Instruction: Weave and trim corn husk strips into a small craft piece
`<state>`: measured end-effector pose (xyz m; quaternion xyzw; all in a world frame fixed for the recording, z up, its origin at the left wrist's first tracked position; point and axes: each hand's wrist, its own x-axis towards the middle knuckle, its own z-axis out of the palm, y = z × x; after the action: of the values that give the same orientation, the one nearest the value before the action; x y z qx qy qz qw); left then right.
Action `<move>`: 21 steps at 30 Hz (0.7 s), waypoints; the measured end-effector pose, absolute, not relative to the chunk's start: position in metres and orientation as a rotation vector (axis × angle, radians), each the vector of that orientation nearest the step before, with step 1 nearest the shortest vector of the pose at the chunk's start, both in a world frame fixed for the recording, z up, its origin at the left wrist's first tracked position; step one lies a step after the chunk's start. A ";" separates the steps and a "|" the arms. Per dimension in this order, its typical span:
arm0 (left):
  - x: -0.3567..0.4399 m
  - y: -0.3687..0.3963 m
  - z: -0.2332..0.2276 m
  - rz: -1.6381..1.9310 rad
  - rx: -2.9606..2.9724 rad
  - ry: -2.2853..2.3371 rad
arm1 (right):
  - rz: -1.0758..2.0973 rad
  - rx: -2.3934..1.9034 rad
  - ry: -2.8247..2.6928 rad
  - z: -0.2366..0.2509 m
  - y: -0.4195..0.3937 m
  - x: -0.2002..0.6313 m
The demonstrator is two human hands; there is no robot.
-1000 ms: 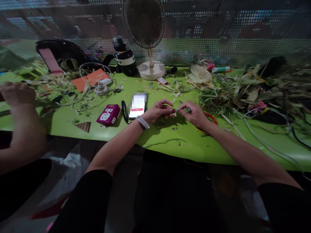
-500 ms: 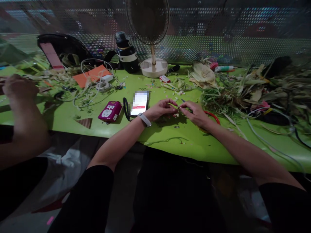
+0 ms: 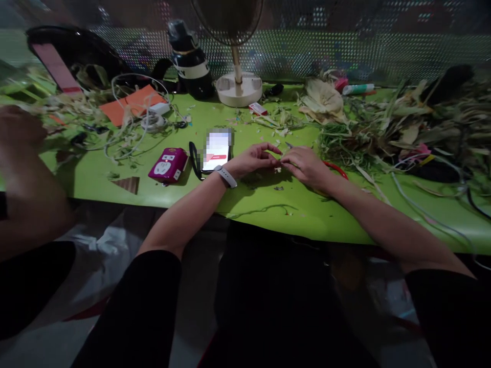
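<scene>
Head view: left hand and right hand meet fingertip to fingertip low over the green worktop. Both grips pinched together on a thin pale strip held between them; too small to tell what it is or how firmly each grip clamps. White wristband on the left wrist. Just left of the left grip lies a phone with its screen lit, then a magenta adapter further left. Under and behind the right grip, a red ring, partly hidden. Right of the right grip, a heap of dried husks. Beyond both grips, a fan base and black bottle. Small scraps just below the grips. Far left, another person's hand, blurred, well apart.
</scene>
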<state>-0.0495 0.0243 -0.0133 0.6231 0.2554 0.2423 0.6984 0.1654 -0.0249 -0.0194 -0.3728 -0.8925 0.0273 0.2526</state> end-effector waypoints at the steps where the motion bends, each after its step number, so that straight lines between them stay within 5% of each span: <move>1: -0.049 0.024 -0.013 0.530 1.398 0.570 | 0.076 -1.018 -2.431 -0.020 -0.024 0.166; 21: -0.050 0.023 -0.006 0.589 1.580 0.621 | 0.429 -1.235 -2.131 -0.021 -0.030 0.161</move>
<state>-0.0502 0.0231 -0.0061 0.6880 0.2702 0.2566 0.6227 0.1606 -0.0300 -0.0207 -0.4687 -0.8090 0.1627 0.3153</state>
